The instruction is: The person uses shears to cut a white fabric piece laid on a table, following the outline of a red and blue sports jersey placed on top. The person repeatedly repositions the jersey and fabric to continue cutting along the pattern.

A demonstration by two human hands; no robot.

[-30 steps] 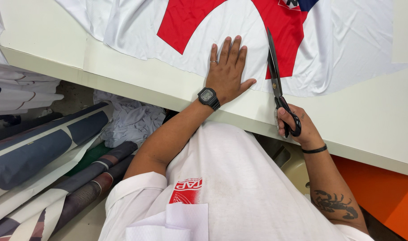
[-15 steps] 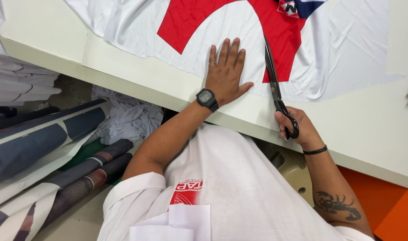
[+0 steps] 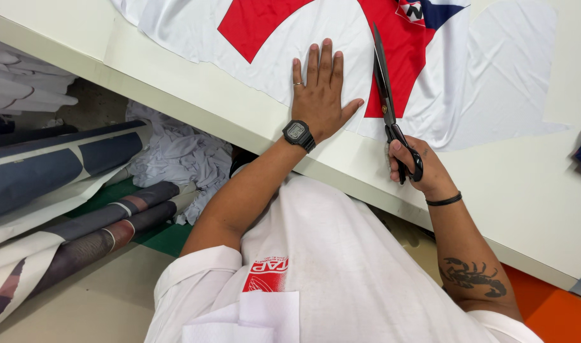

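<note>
two hands: left (image 3: 320,101) spread flat on one cloth (image 3: 290,47), right (image 3: 416,166) gripping one pair of scissors (image 3: 384,95).

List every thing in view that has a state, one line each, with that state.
left hand: flat, fingers spread, pressing on the fabric
right hand: closed around the scissors' handles
scissors: blades nearly together, lying along the red panel
red and white fabric: spread flat on the table, partly cut
table: bears the fabric
fabric rolls: rolled, lying below the table
white scraps: crumpled in a heap
</note>
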